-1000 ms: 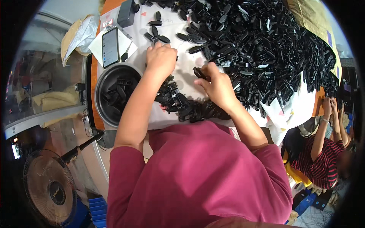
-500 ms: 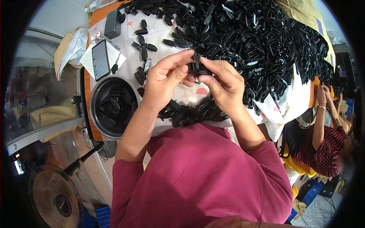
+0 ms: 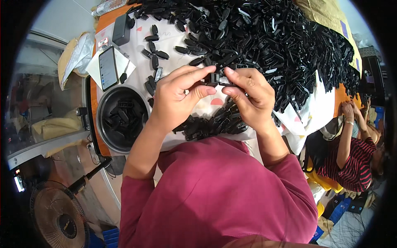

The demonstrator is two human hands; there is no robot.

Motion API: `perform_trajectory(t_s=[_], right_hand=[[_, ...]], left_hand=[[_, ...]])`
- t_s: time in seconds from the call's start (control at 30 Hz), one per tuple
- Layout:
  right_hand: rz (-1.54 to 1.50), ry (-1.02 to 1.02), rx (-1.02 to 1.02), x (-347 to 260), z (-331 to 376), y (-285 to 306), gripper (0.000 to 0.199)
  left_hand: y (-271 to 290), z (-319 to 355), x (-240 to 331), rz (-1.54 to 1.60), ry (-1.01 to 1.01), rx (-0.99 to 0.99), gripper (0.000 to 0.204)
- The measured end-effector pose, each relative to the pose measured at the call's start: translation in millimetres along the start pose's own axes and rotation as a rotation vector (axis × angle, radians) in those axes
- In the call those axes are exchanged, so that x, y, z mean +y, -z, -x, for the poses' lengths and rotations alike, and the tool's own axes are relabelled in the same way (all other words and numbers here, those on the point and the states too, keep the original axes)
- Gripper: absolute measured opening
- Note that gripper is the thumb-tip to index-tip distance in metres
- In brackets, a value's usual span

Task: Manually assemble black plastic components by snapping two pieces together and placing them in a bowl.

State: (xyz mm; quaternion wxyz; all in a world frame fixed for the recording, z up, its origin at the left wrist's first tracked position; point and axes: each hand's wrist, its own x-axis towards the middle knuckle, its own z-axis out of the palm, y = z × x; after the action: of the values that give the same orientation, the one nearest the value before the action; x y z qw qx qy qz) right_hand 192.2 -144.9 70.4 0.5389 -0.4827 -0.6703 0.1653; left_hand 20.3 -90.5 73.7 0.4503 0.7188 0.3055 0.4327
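Note:
Between my hands, above the white cloth (image 3: 178, 35), is a small black plastic part (image 3: 212, 78). My left hand (image 3: 175, 93) pinches it between thumb and fingers. My right hand (image 3: 253, 93) is closed at its other end, where a lighter, shiny bit (image 3: 223, 80) shows between the fingertips. Whether this bit belongs to the same part I cannot tell. Behind the hands spreads a large heap of similar black parts (image 3: 285, 53). A smaller pile of black pieces (image 3: 217, 124) lies nearer to me, below the hands.
At the left stands a dark round bowl (image 3: 142, 138) with several black parts in it. Beyond it lie a phone (image 3: 108, 68) and a black box (image 3: 122, 29). A fan (image 3: 60, 217) stands at lower left. Another person (image 3: 347, 159) works at the right.
My hands have drawn slightly apart and lower, the right one shifting right. The black part has turned between them, and the lighter bit now shows at my right fingertips.

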Motion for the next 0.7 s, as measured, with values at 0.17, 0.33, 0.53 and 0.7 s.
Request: perform_trajectory(t_s=[0.17,0.33,0.53,0.7], right_hand=[[-0.081,-0.075,-0.107,0.0,6.9,4.3,0.033],[0.113,-0.001,0.072,-0.3,20.1,-17.8,0.035],[-0.528,-0.558,0.102,-0.7,29.2,-29.4,0.032],[-0.335,-0.714,-0.242,25.4,27.1,-29.4,0.029]], left_hand=[[5.7,-2.2,0.7,-0.185,-0.183,-0.147,0.033],[-29.1,21.3,-14.4,0.622,0.321,-0.038,0.033],[-34.6,26.5,-16.3,0.700,0.346,0.132,0.034],[-19.9,25.3,-39.9,0.697,0.478,0.132,0.030]])
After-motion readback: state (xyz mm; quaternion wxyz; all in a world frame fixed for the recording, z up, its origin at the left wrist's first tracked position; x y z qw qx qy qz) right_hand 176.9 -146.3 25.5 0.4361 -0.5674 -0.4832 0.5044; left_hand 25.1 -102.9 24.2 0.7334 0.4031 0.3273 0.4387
